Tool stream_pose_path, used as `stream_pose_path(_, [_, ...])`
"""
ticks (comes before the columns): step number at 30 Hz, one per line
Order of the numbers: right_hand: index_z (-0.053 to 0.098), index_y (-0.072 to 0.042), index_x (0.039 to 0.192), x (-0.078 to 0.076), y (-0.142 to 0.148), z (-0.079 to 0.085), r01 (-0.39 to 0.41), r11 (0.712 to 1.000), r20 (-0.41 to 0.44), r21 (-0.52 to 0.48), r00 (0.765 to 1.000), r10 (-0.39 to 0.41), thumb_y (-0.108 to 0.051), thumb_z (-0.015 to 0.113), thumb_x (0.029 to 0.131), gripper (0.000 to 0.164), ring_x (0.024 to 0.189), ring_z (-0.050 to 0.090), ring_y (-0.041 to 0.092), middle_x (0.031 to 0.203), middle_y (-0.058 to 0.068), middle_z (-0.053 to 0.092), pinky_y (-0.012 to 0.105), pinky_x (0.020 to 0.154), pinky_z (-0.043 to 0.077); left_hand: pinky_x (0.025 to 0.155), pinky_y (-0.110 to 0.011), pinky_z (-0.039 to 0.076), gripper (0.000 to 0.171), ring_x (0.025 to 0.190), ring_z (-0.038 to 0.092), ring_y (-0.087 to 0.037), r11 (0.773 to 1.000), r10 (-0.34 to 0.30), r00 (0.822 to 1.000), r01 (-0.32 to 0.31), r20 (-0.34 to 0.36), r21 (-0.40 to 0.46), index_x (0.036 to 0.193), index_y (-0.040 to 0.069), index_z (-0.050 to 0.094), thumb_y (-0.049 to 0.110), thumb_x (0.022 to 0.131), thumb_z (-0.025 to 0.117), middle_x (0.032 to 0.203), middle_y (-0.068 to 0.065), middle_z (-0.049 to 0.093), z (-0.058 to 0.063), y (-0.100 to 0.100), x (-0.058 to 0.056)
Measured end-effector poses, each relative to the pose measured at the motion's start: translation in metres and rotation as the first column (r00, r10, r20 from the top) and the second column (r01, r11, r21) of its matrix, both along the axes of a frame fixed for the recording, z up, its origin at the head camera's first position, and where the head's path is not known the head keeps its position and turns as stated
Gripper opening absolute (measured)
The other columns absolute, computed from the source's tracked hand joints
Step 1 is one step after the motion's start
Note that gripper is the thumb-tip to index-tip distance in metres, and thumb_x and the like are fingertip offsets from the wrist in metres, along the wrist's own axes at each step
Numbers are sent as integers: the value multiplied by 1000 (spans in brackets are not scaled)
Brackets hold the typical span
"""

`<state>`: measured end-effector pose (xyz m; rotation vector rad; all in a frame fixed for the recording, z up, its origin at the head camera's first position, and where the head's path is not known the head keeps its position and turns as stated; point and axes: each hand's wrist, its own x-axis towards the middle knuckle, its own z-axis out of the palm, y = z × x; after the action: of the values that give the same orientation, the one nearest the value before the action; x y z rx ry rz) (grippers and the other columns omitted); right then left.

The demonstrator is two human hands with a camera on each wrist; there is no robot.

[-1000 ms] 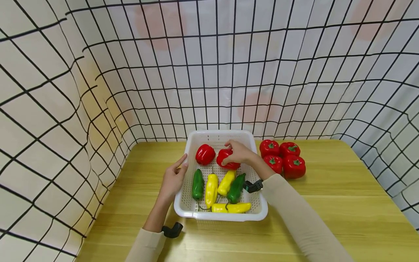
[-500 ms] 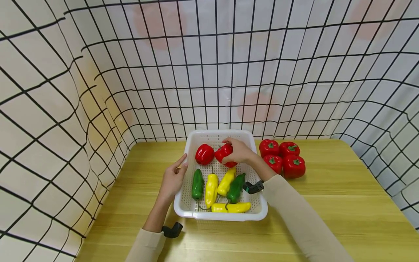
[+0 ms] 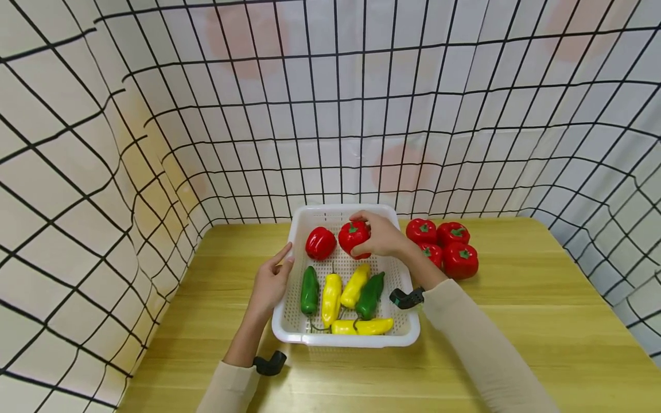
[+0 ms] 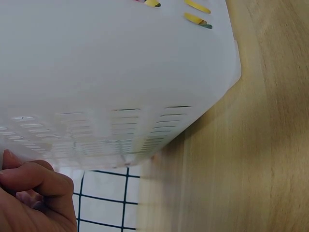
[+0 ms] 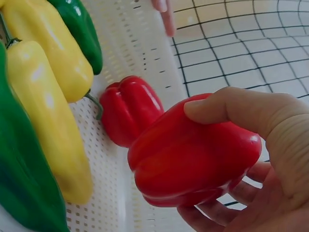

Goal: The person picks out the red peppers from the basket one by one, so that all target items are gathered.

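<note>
Red, yellow and green before a white backdrop (image 3: pixel 356 126) gridded black.
Clocked from the white basket (image 3: pixel 346 341): green-stemmed red pepper (image 3: pixel 351 236), twelve; second red pepper (image 3: pixel 320 244), eleven; green peppers (image 3: pixel 310 291), eight and four; yellow peppers (image 3: pixel 331 301), centre, seven and five; four more reds (image 3: pixel 461 261), green-stemmed, between two and three; beige sleeves (image 3: pixel 480 344), eight and four.

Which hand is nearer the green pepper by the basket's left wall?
Left. The left hand is left of that green pepper, at the rim of the basket; the right hand is farther off, right and beyond, holding a red pepper.
</note>
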<state>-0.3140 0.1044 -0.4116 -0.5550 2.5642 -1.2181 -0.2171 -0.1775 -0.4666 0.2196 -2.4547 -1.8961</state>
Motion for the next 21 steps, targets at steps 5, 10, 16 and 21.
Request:
stream_pose_path(5, [50, -14, 146, 9, 9, 8, 3, 1000, -21, -5, 1000, -4, -18, 88, 76, 80, 126, 54, 38, 142, 15, 55, 50, 96, 60, 70, -42, 66, 44, 93, 75, -35, 1000, 2, 1000, -2, -4, -7, 150, 36, 54, 37, 106, 58, 122, -25, 71, 0, -1, -1])
stream_pose_path(10, [51, -19, 144, 18, 18, 15, 3, 1000, -28, -29, 1000, -4, -17, 89, 73, 81, 129, 53, 39, 145, 12, 54, 51, 95, 60, 70, -43, 66, 44, 93, 75, -35, 1000, 2, 1000, -2, -2, -19, 150, 37, 53, 39, 106, 58, 124, -26, 70, 0, -2, 0])
stream_pose_path(16, [51, -25, 144, 28, 33, 18, 6, 995, -19, -104, 1000, -8, -20, 93, 72, 83, 130, 53, 40, 146, 10, 53, 50, 92, 62, 71, -41, 66, 44, 95, 74, -32, 1000, 6, 1000, -6, 13, -23, 150, 40, 53, 38, 106, 57, 129, -22, 69, 1, -2, 1])
stream_pose_path(21, [52, -25, 145, 34, 49, 17, 0, 988, -30, -153, 1000, -5, -29, 94, 72, 84, 133, 51, 38, 148, 8, 52, 48, 91, 63, 71, -42, 66, 44, 95, 74, -33, 1000, 1, 1000, -1, 9, -17, 151, 38, 52, 38, 107, 57, 128, -23, 69, 1, 0, 1])
